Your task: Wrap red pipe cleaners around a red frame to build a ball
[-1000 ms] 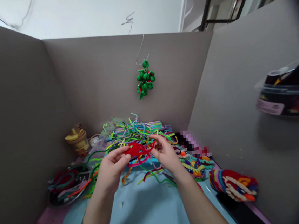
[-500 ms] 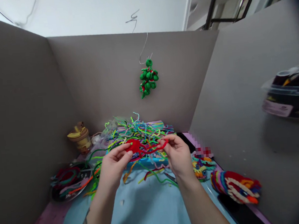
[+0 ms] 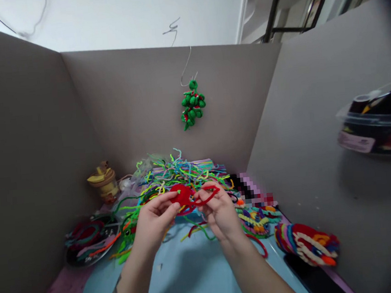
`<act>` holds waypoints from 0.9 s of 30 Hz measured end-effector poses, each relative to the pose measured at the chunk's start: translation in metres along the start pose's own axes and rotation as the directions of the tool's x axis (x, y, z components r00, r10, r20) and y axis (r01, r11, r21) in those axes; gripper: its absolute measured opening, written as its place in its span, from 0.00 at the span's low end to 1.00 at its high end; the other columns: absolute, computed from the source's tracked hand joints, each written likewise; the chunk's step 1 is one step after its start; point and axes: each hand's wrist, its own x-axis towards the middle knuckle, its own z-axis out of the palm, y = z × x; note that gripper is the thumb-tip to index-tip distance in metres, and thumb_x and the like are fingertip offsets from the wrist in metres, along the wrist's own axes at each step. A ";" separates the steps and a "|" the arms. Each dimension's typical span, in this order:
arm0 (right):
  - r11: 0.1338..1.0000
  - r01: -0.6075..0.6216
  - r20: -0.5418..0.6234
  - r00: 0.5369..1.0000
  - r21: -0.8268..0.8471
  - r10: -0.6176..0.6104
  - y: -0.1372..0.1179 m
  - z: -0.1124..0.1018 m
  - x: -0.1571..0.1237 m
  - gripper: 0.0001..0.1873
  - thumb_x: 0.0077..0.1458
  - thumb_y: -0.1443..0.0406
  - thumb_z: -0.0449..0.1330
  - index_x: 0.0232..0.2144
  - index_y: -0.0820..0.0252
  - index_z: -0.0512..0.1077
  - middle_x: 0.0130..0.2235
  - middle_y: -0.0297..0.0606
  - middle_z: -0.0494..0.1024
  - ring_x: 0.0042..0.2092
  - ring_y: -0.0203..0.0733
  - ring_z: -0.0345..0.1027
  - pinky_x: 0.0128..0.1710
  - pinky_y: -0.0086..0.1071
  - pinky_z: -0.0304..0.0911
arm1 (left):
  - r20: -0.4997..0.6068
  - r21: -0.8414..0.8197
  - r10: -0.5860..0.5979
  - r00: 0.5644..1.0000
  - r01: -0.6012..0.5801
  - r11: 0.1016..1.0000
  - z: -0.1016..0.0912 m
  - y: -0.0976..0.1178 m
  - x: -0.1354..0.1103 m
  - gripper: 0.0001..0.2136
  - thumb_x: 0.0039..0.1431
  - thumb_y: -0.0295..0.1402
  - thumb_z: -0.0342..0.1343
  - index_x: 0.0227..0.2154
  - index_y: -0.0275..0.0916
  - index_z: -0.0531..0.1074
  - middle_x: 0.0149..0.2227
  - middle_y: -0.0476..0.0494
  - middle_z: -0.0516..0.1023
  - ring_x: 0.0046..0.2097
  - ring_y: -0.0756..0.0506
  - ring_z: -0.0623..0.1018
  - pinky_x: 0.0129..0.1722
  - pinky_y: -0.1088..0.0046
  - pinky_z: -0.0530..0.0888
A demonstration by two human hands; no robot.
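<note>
Both my hands are raised above a light blue mat [image 3: 190, 276]. My left hand [image 3: 156, 221] pinches a coiled red pipe-cleaner piece [image 3: 183, 195] between thumb and fingertips. My right hand [image 3: 219, 213] pinches the free red strand [image 3: 207, 197] that loops out from the coil. Behind the hands lies a big tangled pile of multicoloured pipe cleaners [image 3: 180, 173].
Grey partition walls [image 3: 136, 106] close in the desk on three sides. A green pipe-cleaner ornament [image 3: 192, 107] hangs from a wire hook. A yellow jar [image 3: 103, 184] and a dark plate of coils [image 3: 87, 240] sit left. Finished colourful pieces [image 3: 306, 242] lie right, near a plastic tub [image 3: 380, 122].
My right hand first pulled the red strand out to the right, then came back toward the coil, curling the strand into a loop. The left hand kept its pinch.
</note>
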 end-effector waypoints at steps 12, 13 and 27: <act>0.990 -0.122 -0.075 0.989 0.073 0.128 0.002 -0.008 0.006 0.14 0.30 0.68 0.70 0.22 0.60 0.70 0.22 0.28 0.73 0.21 0.28 0.63 0.19 0.20 0.57 | 0.009 0.065 0.120 0.993 -0.120 0.991 -0.002 -0.004 -0.005 0.12 0.45 0.31 0.65 0.35 0.37 0.79 0.21 0.49 0.77 0.21 0.54 0.71 0.21 0.81 0.69; 0.992 -0.103 -0.056 0.993 0.066 0.107 0.004 -0.008 0.005 0.12 0.31 0.69 0.70 0.21 0.60 0.70 0.22 0.28 0.72 0.22 0.29 0.63 0.22 0.21 0.59 | 0.009 0.064 0.124 0.992 -0.124 0.990 -0.002 -0.004 -0.006 0.11 0.45 0.31 0.65 0.35 0.38 0.79 0.22 0.49 0.77 0.22 0.54 0.71 0.21 0.82 0.70; 0.834 0.266 0.224 0.959 -0.483 -0.176 0.008 -0.011 0.002 0.09 0.43 0.63 0.63 0.31 0.58 0.73 0.40 0.38 0.72 0.42 0.41 0.66 0.40 0.32 0.62 | -0.186 0.005 0.137 0.973 -0.139 0.990 0.002 -0.011 -0.004 0.15 0.42 0.35 0.66 0.36 0.37 0.78 0.23 0.50 0.77 0.23 0.52 0.74 0.23 0.79 0.75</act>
